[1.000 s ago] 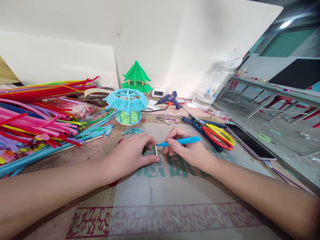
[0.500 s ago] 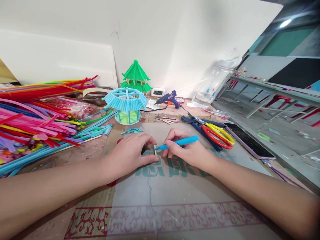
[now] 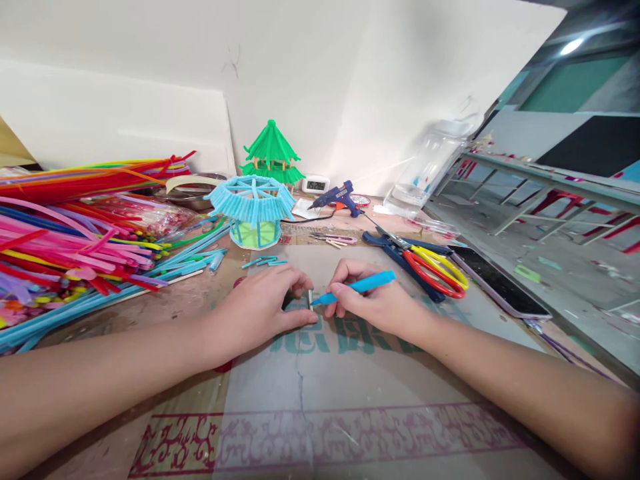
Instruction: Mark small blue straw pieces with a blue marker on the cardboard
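Note:
Between the thumb and fingers of my left hand (image 3: 273, 300) a short pale wooden stick (image 3: 311, 299) is held upright in view, its ends at the fingertips. My right hand (image 3: 367, 297) grips a blue marker pen (image 3: 367, 283), and the pen's tip touches the stick's side or is very close to it. Just beyond my left hand lie several short blue sticks (image 3: 265, 261). Behind them stands a small round pavilion model (image 3: 255, 212) with a blue fringed roof frame and green walls. A green tiered-roof model (image 3: 271, 150) is at its back.
Colourful pipe cleaners (image 3: 75, 247) are heaped at left. A blue glue gun (image 3: 340, 197), a small clock (image 3: 316, 184) and tweezers (image 3: 333, 238) lie at the back. On the right are red-and-yellow-handled scissors (image 3: 435, 270), dark-handled pliers (image 3: 413, 267), a phone (image 3: 497, 280) and a clear bottle (image 3: 425, 167).
The marker's tip has shifted slightly toward me along the stick, with my right hand making only a small movement. My left hand keeps its hold.

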`<state>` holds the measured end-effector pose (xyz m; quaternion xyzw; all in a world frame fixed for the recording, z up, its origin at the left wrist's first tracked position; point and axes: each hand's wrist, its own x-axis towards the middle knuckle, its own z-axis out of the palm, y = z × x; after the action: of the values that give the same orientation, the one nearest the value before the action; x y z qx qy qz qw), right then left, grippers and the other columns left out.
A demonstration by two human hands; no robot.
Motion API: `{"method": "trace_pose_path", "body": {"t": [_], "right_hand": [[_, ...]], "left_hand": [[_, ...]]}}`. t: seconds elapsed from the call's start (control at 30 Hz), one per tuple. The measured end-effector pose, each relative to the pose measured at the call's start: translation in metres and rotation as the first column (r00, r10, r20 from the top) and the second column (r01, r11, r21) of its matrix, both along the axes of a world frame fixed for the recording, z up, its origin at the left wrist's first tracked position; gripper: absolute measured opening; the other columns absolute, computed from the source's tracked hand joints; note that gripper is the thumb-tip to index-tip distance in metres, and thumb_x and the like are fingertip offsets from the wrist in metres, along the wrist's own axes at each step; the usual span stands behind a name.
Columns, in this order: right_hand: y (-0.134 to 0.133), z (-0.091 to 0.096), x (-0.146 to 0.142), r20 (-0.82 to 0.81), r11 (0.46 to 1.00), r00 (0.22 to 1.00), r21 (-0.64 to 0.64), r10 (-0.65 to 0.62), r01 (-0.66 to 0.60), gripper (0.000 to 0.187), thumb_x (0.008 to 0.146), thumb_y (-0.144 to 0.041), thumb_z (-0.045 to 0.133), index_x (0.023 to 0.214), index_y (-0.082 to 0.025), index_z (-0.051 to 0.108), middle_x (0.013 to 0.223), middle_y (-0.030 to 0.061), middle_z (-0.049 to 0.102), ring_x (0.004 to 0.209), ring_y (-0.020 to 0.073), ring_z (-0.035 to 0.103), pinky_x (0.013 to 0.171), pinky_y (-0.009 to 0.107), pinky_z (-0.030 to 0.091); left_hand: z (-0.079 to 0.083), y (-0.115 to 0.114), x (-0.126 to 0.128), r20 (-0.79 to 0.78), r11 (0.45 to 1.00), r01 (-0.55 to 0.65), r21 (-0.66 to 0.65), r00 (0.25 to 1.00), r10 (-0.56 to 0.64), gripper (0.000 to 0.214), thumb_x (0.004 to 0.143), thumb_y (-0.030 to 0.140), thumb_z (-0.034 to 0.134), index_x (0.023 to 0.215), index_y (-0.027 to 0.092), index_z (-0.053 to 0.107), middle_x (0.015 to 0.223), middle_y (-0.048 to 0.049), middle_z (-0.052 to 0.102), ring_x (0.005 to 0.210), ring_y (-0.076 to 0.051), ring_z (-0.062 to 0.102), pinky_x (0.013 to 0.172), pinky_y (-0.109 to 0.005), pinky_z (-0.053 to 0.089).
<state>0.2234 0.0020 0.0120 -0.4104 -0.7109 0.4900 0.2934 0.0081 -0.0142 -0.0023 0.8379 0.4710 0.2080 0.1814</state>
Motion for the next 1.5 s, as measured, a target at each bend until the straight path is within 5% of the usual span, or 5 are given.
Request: {"method": "trace_pose_path", "body": {"t": [0.9,1.13,1.5], "right_hand": [[-0.0006,-0.0027,0.0010,-0.020,0.997,0.998,-0.047,0.054,-0.055,0.028,0.082,-0.041,0.072,0.075,-0.022,0.052,0.062,0.0012,0.071,0.056,0.0154,0.066,0.053,0.027,0.049],[0.0014,-0.0036,0.0006,-0.039,0.999,0.999,0.033,-0.013,0.015,0.024,0.085,-0.041,0.067,0.078,-0.022,0.052,0.064,0.0007,0.070,0.052,0.0130,0.062,0.050,0.025,0.049],[-0.0011,-0.0021,0.0013,-0.019,0.996,0.998,-0.061,0.067,-0.068,0.025,0.081,-0.037,0.071,0.074,-0.022,0.052,0.062,0.0013,0.071,0.057,0.0151,0.066,0.054,0.026,0.048]], "left_hand": [[-0.0008,0.0003,-0.0006,-0.004,1.000,-0.001,0.009,1.000,0.001,0.032,0.085,0.047,0.069,0.101,0.021,0.061,0.092,-0.0014,0.064,0.083,-0.020,0.058,0.067,-0.030,0.039],[-0.0006,0.0006,-0.0003,0.001,1.000,0.008,0.018,1.000,-0.008,0.031,0.084,0.047,0.071,0.098,0.021,0.060,0.091,-0.0002,0.064,0.082,-0.019,0.057,0.067,-0.030,0.039],[-0.0015,0.0003,-0.0003,-0.009,1.000,0.000,0.016,1.000,0.000,0.032,0.084,0.046,0.071,0.100,0.021,0.059,0.092,-0.0004,0.063,0.083,-0.020,0.058,0.067,-0.030,0.038]]}}
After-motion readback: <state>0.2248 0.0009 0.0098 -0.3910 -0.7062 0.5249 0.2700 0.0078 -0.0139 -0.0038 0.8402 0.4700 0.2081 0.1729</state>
